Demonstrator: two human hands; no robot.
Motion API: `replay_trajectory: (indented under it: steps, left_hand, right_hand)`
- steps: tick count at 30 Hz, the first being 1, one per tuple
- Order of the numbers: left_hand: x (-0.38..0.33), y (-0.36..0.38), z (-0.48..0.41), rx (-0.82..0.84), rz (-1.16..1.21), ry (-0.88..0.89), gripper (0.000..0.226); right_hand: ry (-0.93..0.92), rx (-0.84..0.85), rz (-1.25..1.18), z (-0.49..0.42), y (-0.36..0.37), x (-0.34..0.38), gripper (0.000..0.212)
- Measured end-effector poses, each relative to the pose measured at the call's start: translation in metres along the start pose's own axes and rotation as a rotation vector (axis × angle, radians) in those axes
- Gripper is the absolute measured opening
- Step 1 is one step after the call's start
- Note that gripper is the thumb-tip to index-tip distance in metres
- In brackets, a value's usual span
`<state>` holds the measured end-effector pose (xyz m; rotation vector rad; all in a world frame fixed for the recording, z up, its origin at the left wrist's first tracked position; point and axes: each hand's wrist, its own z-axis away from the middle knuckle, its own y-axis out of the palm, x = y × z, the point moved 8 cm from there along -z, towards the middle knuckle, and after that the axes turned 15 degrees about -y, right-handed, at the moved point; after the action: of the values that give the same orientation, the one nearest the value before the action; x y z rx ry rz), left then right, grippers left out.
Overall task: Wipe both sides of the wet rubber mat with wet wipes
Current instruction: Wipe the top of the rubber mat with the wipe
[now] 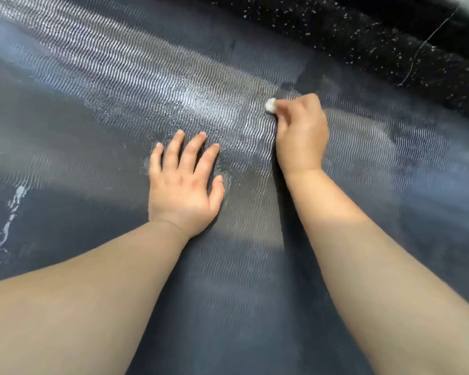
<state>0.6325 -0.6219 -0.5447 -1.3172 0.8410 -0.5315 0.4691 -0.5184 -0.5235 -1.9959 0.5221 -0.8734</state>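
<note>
Mat (98, 109): dark, ribbed, wet, edges cut off. Left hand (183, 182): flat on mat, fingers spread. Right hand (301, 133): clenched round wipe (270, 105), mostly hidden.

The dark rubber mat (136, 85) is showing a fine wavy ribbed texture, glistening wet in patches and looking matt elsewhere. The white wipe (270, 105) is looking soft and crumpled. The black floor (363, 31) is looking speckled.
</note>
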Motion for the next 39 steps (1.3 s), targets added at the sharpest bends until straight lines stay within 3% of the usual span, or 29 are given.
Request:
replay_trajectory:
  steps: [6,10,13,17,18,24,27,31,34,37,39]
  left_hand:
    - [-0.001,-0.001,-0.001,-0.035,0.012,0.019,0.052]
    - [0.0,-0.002,-0.002,-0.04,0.001,0.016,0.051]
    - [0.0,-0.001,-0.002,-0.043,0.0,0.017,0.051]
    - [0.0,0.001,-0.001,-0.043,-0.01,0.019,0.051]
    - [0.0,0.0,-0.001,-0.041,-0.01,0.018,0.051]
    - [-0.001,-0.001,-0.002,-0.025,-0.018,0.005,0.052]
    - [-0.001,0.0,-0.002,-0.016,-0.026,0.007,0.052]
    - [-0.001,0.001,-0.002,-0.002,-0.03,0.007,0.053]
    - [-0.001,0.001,-0.002,-0.006,-0.027,0.012,0.052]
    - [-0.002,0.0,-0.001,-0.021,-0.016,0.017,0.052]
    - [-0.003,-0.001,-0.001,-0.025,-0.012,0.016,0.052]
  right_hand:
    - [-0.366,0.235,-0.159,0.103,-0.021,0.068,0.011]
    - [-0.483,0.265,-0.191,0.047,-0.011,0.05,0.014]
    - [-0.384,0.201,-0.049,-0.036,0.008,0.012,0.015]
    - [0.051,0.044,-0.004,-0.107,0.018,-0.054,0.021]
    - [0.079,0.036,0.016,-0.107,0.021,-0.056,0.021]
    - [-0.137,0.065,-0.081,0.003,-0.002,0.013,0.014]
    - [-0.212,0.21,-0.158,0.063,-0.015,0.037,0.018]
    - [-0.288,0.296,-0.169,0.035,-0.014,0.027,0.022]
    - [-0.052,0.196,-0.018,-0.035,-0.004,-0.03,0.022]
    - [0.243,0.06,-0.015,-0.083,-0.004,-0.085,0.022]
    - [0.285,0.032,0.022,-0.088,-0.002,-0.093,0.023]
